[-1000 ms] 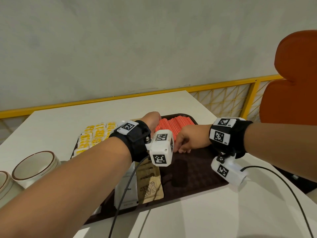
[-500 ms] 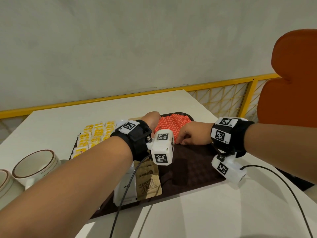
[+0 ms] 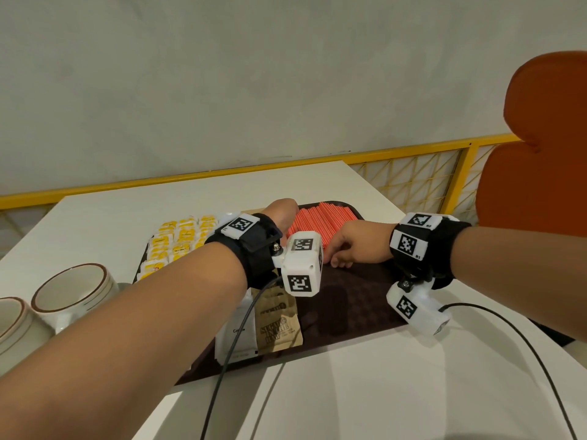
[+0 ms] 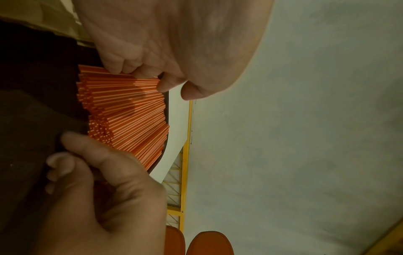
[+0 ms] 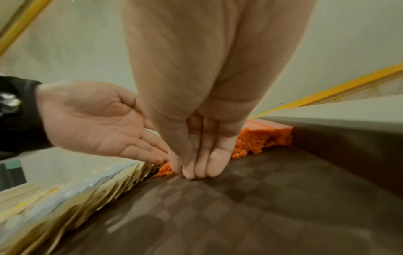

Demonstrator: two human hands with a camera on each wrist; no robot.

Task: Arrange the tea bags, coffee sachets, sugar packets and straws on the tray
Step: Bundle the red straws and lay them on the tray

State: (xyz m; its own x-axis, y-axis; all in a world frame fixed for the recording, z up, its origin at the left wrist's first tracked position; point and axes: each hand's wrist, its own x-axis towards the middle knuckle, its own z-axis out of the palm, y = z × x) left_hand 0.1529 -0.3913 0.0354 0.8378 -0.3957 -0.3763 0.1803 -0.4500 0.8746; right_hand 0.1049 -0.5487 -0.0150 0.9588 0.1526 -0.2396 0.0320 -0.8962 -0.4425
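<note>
A heap of orange straws (image 3: 320,217) lies in the far right corner of the dark brown tray (image 3: 349,300). My left hand (image 5: 139,148) is open, palm up, with straight fingers against the left side of the straws (image 5: 261,138). My right hand (image 5: 200,165) points straight fingers down onto the tray (image 5: 240,207) at the straws' near ends. In the left wrist view both the left hand (image 4: 139,72) and the right hand (image 4: 72,155) border the straws (image 4: 126,112). Yellow tea bags (image 3: 178,242) fill the tray's far left. A white coffee sachet (image 3: 238,335) and a brown sugar packet (image 3: 279,322) lie near the front.
Two cream bowls (image 3: 73,296) stand on the white table left of the tray. An orange chair (image 3: 540,154) and a yellow railing (image 3: 413,150) lie beyond the table's right edge. Camera cables (image 3: 508,344) trail over the table's near part.
My right hand has shifted slightly along the straws' near ends. My left hand has stayed at their left side.
</note>
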